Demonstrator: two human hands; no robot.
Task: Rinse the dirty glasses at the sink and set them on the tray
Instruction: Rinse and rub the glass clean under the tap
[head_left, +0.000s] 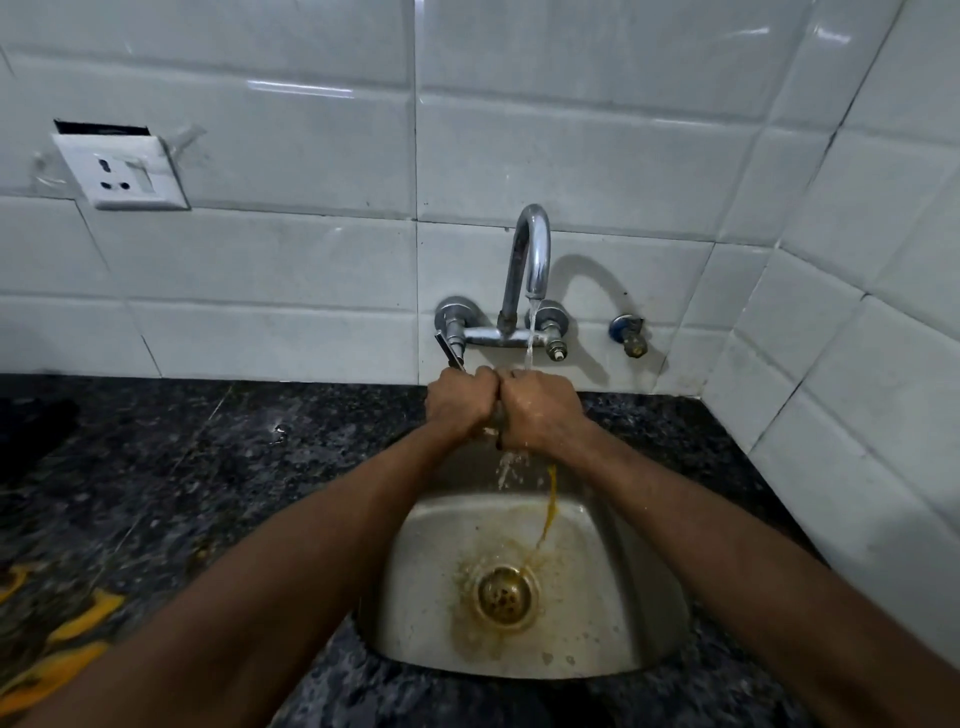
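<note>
"Glass (498, 415) first: where is it?"

"Between the two hands, over the back edge of the sink (639, 597), under the tap (535, 249). Only a dark sliver of the glass shows in the gap between them."

"How do the hands stand?"

"Together, knuckles touching. The left hand (460, 402) and the right hand (540, 410) are both curled tight around it."

"Is water running?"

"Yes. A thin stream (530, 343) drops from the spout onto the right hand, and splashes fall below. An orange trickle (548, 509) runs down into the basin toward the drain (505, 595), which is ringed with brownish stains."

"Anything on the counter (208, 467)?"

"At its front left corner lies a dark thing with orange patches (78, 618), too blurred to tell what. A wall socket (122, 169) sits on the tiles above the counter's back edge, left of the tap."
</note>
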